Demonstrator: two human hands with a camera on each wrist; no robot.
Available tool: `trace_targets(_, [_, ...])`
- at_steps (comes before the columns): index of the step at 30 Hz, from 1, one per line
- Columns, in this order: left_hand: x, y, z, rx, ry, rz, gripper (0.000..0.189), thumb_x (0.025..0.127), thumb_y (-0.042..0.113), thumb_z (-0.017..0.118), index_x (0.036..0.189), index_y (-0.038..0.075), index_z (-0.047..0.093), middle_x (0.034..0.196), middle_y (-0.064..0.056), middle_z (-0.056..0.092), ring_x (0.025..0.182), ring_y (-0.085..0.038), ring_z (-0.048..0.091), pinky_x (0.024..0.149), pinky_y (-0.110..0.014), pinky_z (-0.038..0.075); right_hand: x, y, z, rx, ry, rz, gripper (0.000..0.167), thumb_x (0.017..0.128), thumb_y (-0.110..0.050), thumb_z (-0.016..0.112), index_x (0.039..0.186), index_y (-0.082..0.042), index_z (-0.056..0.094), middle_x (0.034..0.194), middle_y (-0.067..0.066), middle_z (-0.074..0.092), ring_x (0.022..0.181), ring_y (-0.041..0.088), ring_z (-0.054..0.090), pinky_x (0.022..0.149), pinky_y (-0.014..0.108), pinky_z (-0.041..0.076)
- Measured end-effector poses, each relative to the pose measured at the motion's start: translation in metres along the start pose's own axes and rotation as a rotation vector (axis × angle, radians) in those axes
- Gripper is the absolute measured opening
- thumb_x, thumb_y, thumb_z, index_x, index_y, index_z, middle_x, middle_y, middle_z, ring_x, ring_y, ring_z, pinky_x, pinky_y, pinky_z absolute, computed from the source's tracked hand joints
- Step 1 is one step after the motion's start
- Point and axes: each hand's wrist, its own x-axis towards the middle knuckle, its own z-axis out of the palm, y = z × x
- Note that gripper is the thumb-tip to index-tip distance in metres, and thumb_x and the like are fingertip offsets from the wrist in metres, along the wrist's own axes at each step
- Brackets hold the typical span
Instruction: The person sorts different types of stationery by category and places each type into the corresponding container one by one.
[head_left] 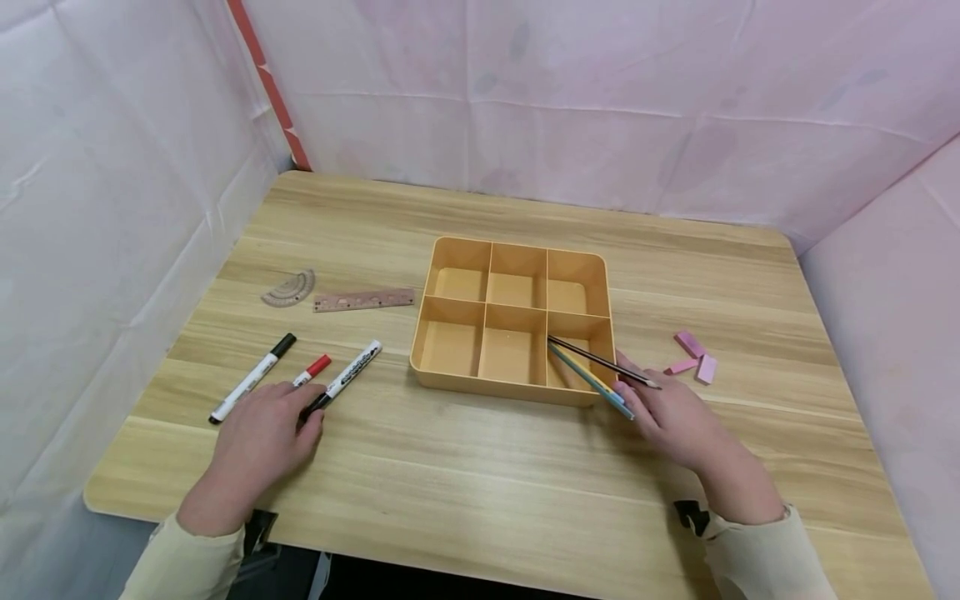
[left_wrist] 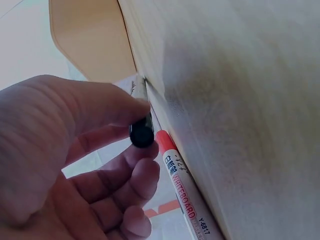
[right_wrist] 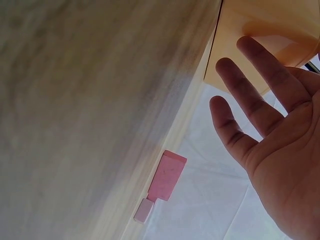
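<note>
My left hand [head_left: 262, 442] pinches the black cap end of a white whiteboard marker [head_left: 356, 367] between thumb and forefinger, its other fingers loosely bent. Right beside that lies a red-capped whiteboard marker [left_wrist: 184, 192], partly hidden by the hand in the head view. At the tray's front right corner, my right hand [head_left: 678, 425] has thumb and forefinger at the outer ends of a few pencils [head_left: 583, 350], one dark, others blue and yellow. Their far ends reach into the front right compartment. The remaining fingers [right_wrist: 250, 105] stretch out straight, apart from the pencils.
The orange tray [head_left: 502, 386] has several compartments. A black-capped marker [head_left: 251, 382] lies left of the left hand. Behind are a protractor [head_left: 290, 289] and a ruler [head_left: 363, 300]. Pink eraser blocks [head_left: 706, 368] lie right of the tray. Cloth walls [head_left: 480, 100] border the table.
</note>
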Motion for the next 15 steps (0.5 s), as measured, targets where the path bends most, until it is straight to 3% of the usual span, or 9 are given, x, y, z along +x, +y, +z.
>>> trace_targets(8, [0.0004, 0.0002, -0.0016, -0.044, 0.042, -0.007, 0.033, 0.086, 0.010, 0.078, 0.118, 0.006, 0.077, 0.082, -0.008, 0.065, 0.054, -0.011, 0.040, 0.047, -0.028, 0.035, 0.0001, -0.0018, -0.0009, 0.003, -0.002, 0.007, 0.049, 0.109, -0.018, 0.053, 0.150, 0.007, 0.048, 0.140, 0.028, 0.062, 0.121, 0.043, 0.066, 0.100, 0.062, 0.050])
trace_targets(15, [0.0012, 0.0012, -0.0010, -0.039, 0.141, 0.059, 0.036, 0.081, 0.006, 0.080, 0.117, 0.005, 0.078, 0.078, -0.005, 0.060, 0.054, -0.008, 0.036, 0.045, -0.024, 0.031, 0.0000, -0.0020, -0.0008, 0.001, 0.003, -0.001, 0.048, 0.109, -0.017, 0.054, 0.150, 0.008, 0.048, 0.142, 0.028, 0.061, 0.122, 0.043, 0.065, 0.101, 0.062, 0.050])
